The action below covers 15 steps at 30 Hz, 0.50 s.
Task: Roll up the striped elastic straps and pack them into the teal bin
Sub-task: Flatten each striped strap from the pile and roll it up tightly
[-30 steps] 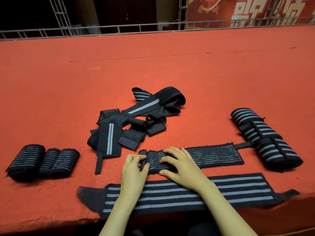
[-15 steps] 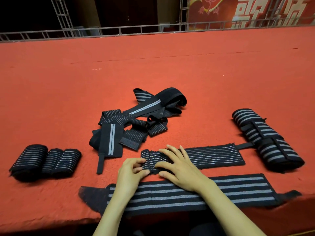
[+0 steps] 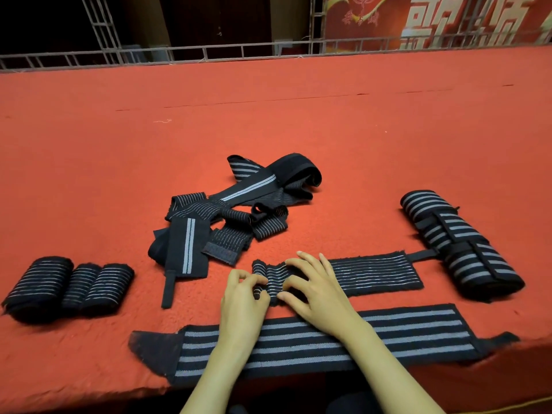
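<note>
The rolled end of the strap (image 3: 373,274) is pinched by the left hand (image 3: 243,297) and held under the curled right hand (image 3: 318,289).

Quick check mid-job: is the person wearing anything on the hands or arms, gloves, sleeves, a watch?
No. The left hand and right hand are bare: no gloves, rings or watch. The left forearm and right forearm are bare too, no sleeves in view down to the picture's bottom edge.

Red felt surface (image 3: 268,115) runs to a grey metal railing (image 3: 209,52); beyond, a dark room and red banner (image 3: 388,19).
</note>
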### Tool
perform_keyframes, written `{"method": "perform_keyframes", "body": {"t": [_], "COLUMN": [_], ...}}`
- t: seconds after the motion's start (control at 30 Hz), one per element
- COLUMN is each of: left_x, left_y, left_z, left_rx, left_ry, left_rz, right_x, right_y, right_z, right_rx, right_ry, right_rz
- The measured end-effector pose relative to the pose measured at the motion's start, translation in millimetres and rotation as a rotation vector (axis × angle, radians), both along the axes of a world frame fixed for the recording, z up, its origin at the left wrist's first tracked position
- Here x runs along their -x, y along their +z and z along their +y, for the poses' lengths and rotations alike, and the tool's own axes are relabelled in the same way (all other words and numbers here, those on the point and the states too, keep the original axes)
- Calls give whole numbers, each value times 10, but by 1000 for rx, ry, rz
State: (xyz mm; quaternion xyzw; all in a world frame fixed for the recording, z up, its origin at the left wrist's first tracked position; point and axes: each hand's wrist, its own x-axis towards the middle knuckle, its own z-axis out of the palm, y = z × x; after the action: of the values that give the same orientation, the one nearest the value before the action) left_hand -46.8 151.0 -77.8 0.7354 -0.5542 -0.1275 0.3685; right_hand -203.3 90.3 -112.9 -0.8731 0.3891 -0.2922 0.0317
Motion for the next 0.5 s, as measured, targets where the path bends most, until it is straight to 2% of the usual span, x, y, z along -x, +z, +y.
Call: {"method": "perform_keyframes", "body": {"t": [0.1, 0.2, 0.3, 0.5], "left_x": [86, 140, 154, 38], "left_y": [-13, -42, -16, 27], "left_z": [-35, -48, -58, -44], "left_rx": [33, 24, 4, -45], "left_ry": [-20, -136, -223, -104], "left_rz": [-36, -70, 13, 196], "right_x": [19, 24, 23, 47], "right_y": [-25, -42, -45, -19], "right_z": [-16, -28, -39, -26], "right_rx": [19, 43, 30, -54], "right_ry": [-75, -132, -156, -83], "right_rz": [-77, -111, -147, -153]}}
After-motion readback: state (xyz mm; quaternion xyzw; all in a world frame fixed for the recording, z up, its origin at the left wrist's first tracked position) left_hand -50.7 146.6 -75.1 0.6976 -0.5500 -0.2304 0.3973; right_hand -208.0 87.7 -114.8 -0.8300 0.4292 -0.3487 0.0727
